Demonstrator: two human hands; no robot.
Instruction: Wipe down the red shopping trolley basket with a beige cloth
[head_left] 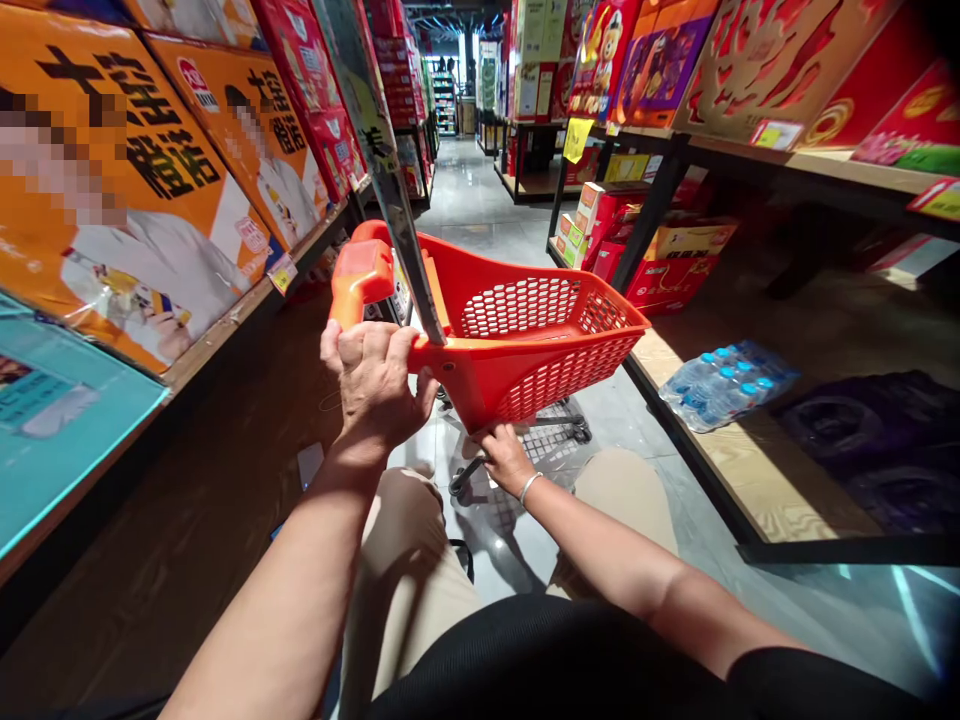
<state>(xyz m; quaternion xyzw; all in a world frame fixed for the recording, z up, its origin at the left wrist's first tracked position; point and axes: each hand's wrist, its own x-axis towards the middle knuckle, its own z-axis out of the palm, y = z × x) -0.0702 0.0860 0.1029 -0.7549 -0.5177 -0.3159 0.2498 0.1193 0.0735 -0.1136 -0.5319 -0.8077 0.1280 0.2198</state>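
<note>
An orange-red plastic shopping cart (465, 390) with perforated basket walls stands in front of me, its basket pointing forward and right. My left hand (379, 375) is closed round its handle, thumb underneath. Low at the basket's near bottom edge, my right hand (508, 458) has its fingers curled onto the cart; the exact part it grips is partly hidden. A worn grey metal pole (409, 240) rises from beside the handle, leaning up to the left. Below the basket show the dark wheeled legs (559, 425). No goods are visible in the basket.
Shelves of orange drink boxes (202, 150) and a turquoise box (67, 400) line the left side. On the right, a low wooden shelf (720, 470) holds shrink-wrapped water bottles (727, 383) and red gift boxes (667, 275). A tiled aisle (469, 180) runs ahead between racks.
</note>
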